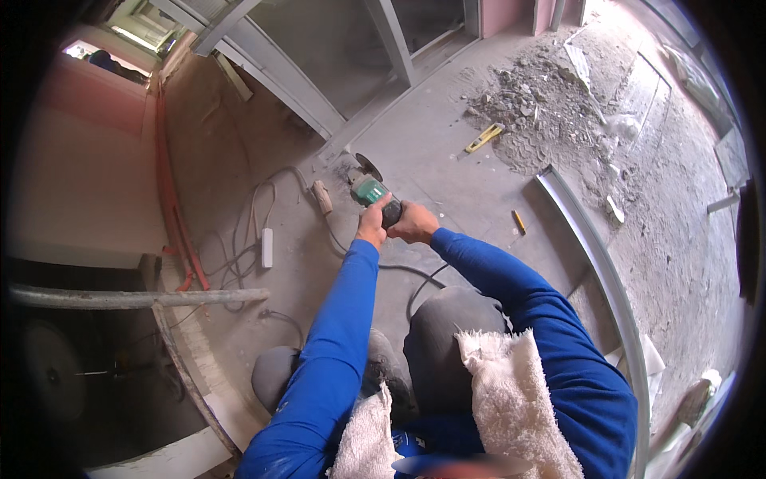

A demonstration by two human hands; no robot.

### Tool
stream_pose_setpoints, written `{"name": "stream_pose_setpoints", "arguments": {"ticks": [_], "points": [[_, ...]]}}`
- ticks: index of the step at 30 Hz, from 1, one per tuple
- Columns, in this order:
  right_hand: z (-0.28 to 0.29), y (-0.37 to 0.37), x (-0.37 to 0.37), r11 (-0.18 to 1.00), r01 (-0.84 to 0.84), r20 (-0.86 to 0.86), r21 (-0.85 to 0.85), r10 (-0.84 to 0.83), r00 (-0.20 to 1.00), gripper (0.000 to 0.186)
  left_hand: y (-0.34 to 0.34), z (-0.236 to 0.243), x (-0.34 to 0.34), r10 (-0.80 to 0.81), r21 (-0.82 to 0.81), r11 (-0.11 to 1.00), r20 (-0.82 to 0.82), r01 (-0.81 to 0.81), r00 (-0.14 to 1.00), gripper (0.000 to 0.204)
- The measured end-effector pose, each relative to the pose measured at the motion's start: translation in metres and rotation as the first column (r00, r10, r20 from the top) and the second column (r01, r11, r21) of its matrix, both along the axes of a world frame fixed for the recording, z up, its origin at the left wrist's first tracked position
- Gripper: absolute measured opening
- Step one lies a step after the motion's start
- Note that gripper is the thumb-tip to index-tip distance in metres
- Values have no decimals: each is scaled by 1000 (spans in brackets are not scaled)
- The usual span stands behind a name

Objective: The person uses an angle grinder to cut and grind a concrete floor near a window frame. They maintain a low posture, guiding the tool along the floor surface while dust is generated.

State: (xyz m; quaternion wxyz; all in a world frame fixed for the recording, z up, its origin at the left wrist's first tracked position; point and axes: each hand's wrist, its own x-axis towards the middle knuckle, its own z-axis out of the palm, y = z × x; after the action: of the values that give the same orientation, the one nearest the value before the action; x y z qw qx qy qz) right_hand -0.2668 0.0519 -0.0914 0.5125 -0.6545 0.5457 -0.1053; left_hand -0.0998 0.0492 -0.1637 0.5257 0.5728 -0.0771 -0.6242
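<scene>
A dusty floor (467, 195) spreads beneath a pale frame (395, 41). A pile of rubble (536, 112) lies ahead to the right, a long metal bar (586, 235) nearer. The green-and-black grinder (371, 190) extends forward from both hands, its disc (369, 167) at the far end. The left hand (372, 223) and right hand (414, 223) wrap its rear, close together. A yellow tool (484, 137) rests well beyond the right hand.

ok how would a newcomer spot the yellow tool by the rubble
Find the big grey rubble heap, upper right. At its left edge lies the yellow tool. It is broader and paler than the small orange stick nearer the right sleeve.
</scene>
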Motion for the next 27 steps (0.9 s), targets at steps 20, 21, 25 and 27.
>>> {"name": "stream_pose_setpoints", "arguments": {"ticks": [20,21,25,27], "points": [[18,-55,31,993,-39,122,113,25,992,55,-44,31,21,36,44,998,96,-40,995,31],[17,-58,33,996,-30,76,79,24,997,57,-47,30,19,33,17,999,77,-34,996,32],[12,-75,41,991,7,-187,-135,-32,982,67,-69,28,8,-54,-18,998,-9,53,999,28],[9,-83,44,978,30,-303,-208,-93,948,63,-82,25,-2,-88,-11,996,-53,87,995,30]]}}
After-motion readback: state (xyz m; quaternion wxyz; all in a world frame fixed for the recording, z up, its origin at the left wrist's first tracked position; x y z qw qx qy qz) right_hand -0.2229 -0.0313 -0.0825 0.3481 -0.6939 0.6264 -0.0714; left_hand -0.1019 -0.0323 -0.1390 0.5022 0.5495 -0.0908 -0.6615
